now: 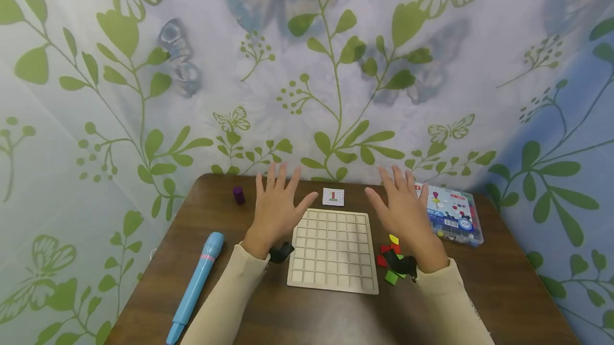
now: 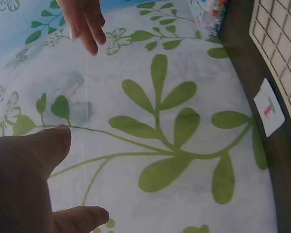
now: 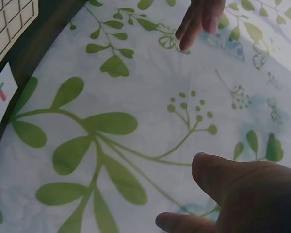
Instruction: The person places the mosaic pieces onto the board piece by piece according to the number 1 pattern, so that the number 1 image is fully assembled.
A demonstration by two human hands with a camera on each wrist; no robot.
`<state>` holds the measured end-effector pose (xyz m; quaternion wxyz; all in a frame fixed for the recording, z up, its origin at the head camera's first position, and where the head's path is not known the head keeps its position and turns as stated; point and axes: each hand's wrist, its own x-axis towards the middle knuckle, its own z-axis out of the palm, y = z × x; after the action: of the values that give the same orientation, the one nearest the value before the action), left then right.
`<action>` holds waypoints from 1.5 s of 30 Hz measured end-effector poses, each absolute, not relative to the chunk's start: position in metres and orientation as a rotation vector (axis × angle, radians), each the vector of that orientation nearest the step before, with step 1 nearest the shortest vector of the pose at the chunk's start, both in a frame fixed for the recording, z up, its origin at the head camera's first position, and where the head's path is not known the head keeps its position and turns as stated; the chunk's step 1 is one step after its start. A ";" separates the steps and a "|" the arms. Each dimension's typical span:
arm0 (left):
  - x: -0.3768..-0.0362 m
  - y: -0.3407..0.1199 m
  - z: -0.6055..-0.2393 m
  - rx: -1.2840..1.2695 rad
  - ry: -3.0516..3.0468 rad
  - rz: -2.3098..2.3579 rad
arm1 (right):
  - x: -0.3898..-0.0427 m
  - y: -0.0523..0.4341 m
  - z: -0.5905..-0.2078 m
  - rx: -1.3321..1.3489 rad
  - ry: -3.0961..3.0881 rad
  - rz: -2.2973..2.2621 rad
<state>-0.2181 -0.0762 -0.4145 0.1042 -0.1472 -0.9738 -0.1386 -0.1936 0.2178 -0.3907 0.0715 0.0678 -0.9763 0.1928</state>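
While both hands are spread with straight fingers in the head view, neither grasps anything: the left hand [image 1: 275,209] is beside the upper left corner of the board [image 1: 331,251], and the right hand [image 1: 405,219] is between the card [image 1: 333,197] and the plastic box [image 1: 453,214]. The board lies flat on the table [image 1: 331,315], its grid bare; it looks like thin wood, so it should be light and stiff, best taken by its raised rim at two opposite sides. Just right of it, partly hidden by the right wrist, lie the small tiles, among them a green tile [image 1: 391,278] and a red tile [image 1: 381,261]; they look light, hard and perhaps a little slippery, suited to a fingertip pinch across two edges. The card, just beyond the board, seems thin and bendable, easiest lifted at a corner. From the left wrist, the left thumb and a finger stand well apart with nothing between them, the right hand showing beyond, in front of the leafy cloth [image 2: 136,204]. The right wrist view likewise shows that hand's digits parted and unloaded, card and board at the left edge.
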 end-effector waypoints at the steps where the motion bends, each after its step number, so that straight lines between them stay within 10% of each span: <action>1: -0.218 -0.079 -0.417 -0.431 -2.878 -0.412 | -0.193 0.223 -0.394 0.208 -2.925 0.601; 30: -0.212 -0.146 -0.570 -0.770 -2.947 -0.905 | -0.205 0.349 -0.562 0.225 -2.939 1.052; 45: -0.210 -0.143 -0.584 -0.797 -2.895 -0.863 | -0.216 0.347 -0.568 0.378 -3.057 1.062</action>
<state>-0.2095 -0.1433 -0.5843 0.0088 -0.2550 -0.9266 -0.2761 -0.2157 0.3473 -0.5682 -0.0583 0.1159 -0.9366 0.3254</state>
